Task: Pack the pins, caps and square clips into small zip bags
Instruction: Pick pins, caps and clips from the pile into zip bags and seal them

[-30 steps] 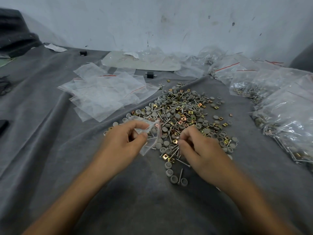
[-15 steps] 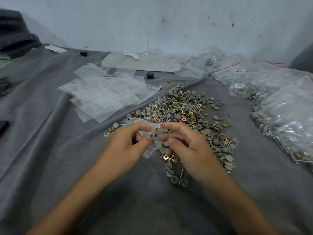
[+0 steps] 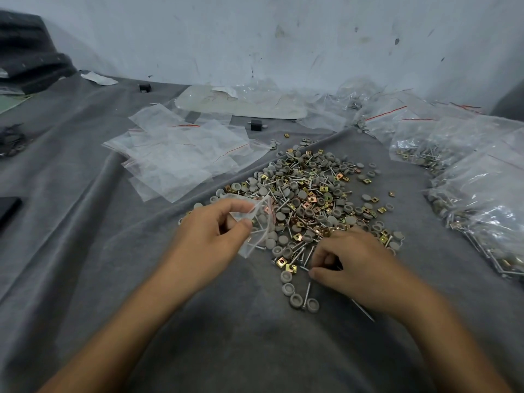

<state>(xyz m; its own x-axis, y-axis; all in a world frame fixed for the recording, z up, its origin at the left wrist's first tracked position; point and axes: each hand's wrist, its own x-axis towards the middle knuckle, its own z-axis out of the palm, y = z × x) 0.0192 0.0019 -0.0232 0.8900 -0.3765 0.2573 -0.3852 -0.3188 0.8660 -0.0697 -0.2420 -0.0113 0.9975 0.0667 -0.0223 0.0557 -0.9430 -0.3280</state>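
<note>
Head view, picking step: left hand (image 3: 209, 236) pinches small clear zip bag (image 3: 256, 219), right hand (image 3: 357, 262) clasps silver metal pins (image 3: 297, 252) with curled fingers; next I'd bag them.

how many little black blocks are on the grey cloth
2. One black block lies far back near the wall; the other block sits just behind the pile of empty bags. Others may be hidden under bags.

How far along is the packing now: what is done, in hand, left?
Done: filled bags lie on the right. In hand: the left hand holds a small bag; the right hand curls over loose pins. Left: a large pile of pins, caps and clips, and a stack of empty bags.
</note>
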